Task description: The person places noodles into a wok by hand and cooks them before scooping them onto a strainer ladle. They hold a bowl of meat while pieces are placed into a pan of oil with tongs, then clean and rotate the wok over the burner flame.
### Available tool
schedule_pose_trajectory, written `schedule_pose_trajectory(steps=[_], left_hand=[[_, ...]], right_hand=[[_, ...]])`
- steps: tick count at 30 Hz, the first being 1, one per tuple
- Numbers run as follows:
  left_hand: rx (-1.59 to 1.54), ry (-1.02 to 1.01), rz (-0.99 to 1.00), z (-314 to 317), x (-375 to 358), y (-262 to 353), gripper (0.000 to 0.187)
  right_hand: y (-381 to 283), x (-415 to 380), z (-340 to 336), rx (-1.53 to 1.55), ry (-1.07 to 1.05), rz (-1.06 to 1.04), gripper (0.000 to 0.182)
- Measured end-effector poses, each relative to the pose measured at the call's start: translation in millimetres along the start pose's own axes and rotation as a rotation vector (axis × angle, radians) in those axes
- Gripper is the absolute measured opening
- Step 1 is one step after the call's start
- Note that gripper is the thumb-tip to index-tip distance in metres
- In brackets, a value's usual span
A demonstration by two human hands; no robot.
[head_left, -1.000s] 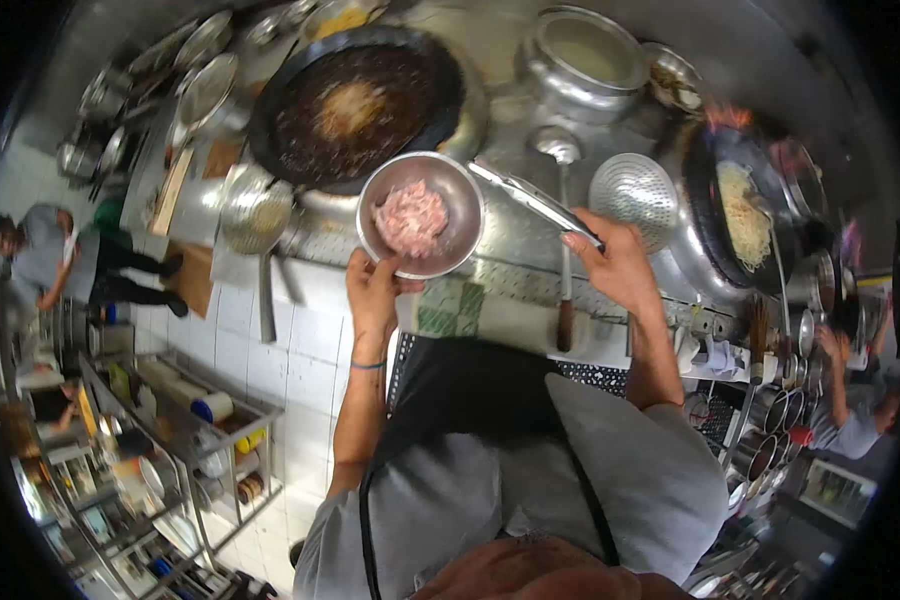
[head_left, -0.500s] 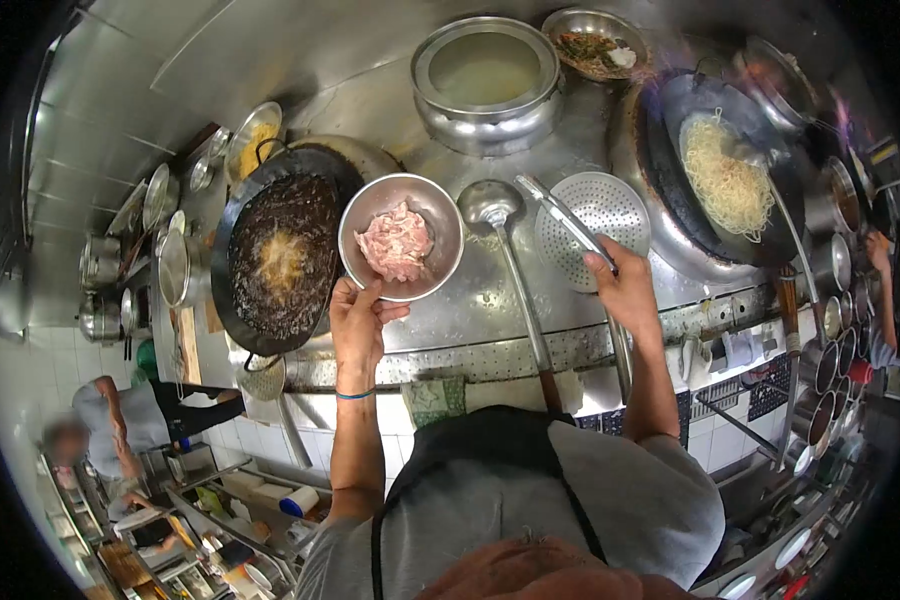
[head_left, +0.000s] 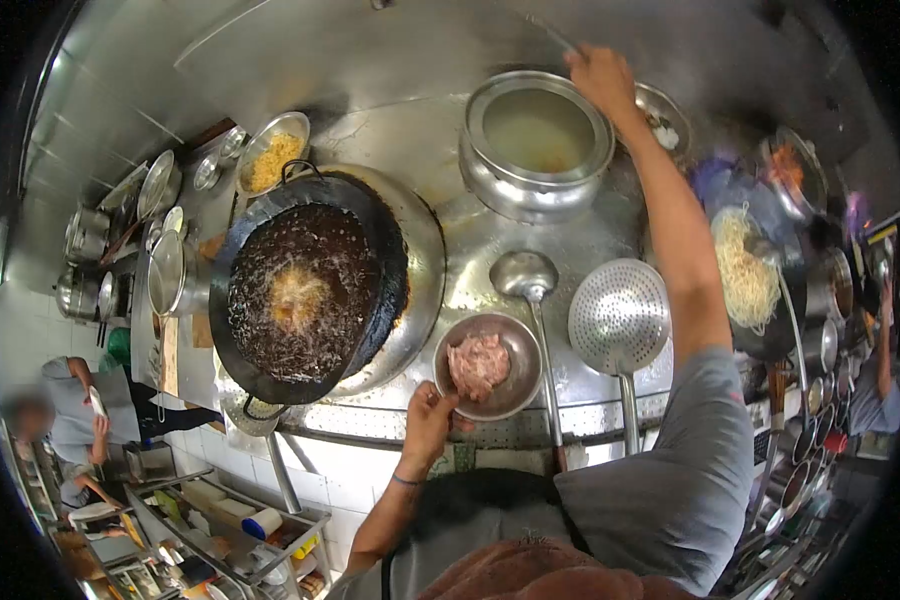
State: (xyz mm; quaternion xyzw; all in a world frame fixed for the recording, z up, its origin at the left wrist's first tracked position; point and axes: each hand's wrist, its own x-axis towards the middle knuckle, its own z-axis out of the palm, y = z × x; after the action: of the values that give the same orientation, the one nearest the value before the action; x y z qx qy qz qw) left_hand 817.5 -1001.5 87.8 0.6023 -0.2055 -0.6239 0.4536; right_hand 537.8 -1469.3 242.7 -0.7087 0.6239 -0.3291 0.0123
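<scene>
My left hand (head_left: 432,424) grips the rim of a steel bowl (head_left: 525,385) with raw meat (head_left: 478,366) in it, close to the stove's front edge. My right hand (head_left: 604,80) is raised past the big steel pot (head_left: 537,130) of cloudy liquid, its fingers closed round metal tongs (head_left: 553,33) that point to the back wall. Right of the bowl lie a ladle (head_left: 524,275) and a perforated strainer (head_left: 620,315). Dark oil bubbles round a golden piece (head_left: 298,298) in the black wok (head_left: 355,235) on the left.
Noodles (head_left: 745,270) fill a wok on the right, partly behind my right arm. A bowl of yellow food (head_left: 273,160) stands at the back left. Behind the pot is a bowl with white stuff (head_left: 664,134). Other people (head_left: 90,410) stand at far left and far right (head_left: 875,400).
My right hand has moved from above the strainer to behind the pot, still with the tongs. The meat bowl has gone from beside the left wok towards the front edge. The view has shifted.
</scene>
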Motion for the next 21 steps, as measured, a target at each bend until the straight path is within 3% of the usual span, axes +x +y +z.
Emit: schedule_pose_trajectory(steps=[4,7,11,14,17,20,21], left_hand=[[-0.066,0.001,-0.02,-3,-15,8,0.012],[-0.094,-0.011,-0.027,-17,-17,-2,0.007],[-0.119,0.008,-0.027,-22,-16,2,0.007],[-0.085,-0.004,-0.044,-28,-16,5,0.006],[-0.076,-0.012,-0.006,-30,-12,5,0.004],[-0.101,-0.005,-0.006,-25,-16,10,0.005],[-0.087,-0.006,-0.003,-25,-17,8,0.005]], right_hand=[[-27,126,48,-0.178,-0.011,-0.019,0.04],[-44,151,69,-0.268,-0.027,-0.08,0.042],[-32,137,85,-0.26,-0.03,-0.395,0.042],[-51,105,69,-0.183,-0.071,-0.288,0.043],[-67,92,42,-0.081,0.023,-0.145,0.042],[-73,87,39,-0.24,0.032,-0.095,0.038],[-88,70,30,-0.358,-0.056,-0.222,0.038]])
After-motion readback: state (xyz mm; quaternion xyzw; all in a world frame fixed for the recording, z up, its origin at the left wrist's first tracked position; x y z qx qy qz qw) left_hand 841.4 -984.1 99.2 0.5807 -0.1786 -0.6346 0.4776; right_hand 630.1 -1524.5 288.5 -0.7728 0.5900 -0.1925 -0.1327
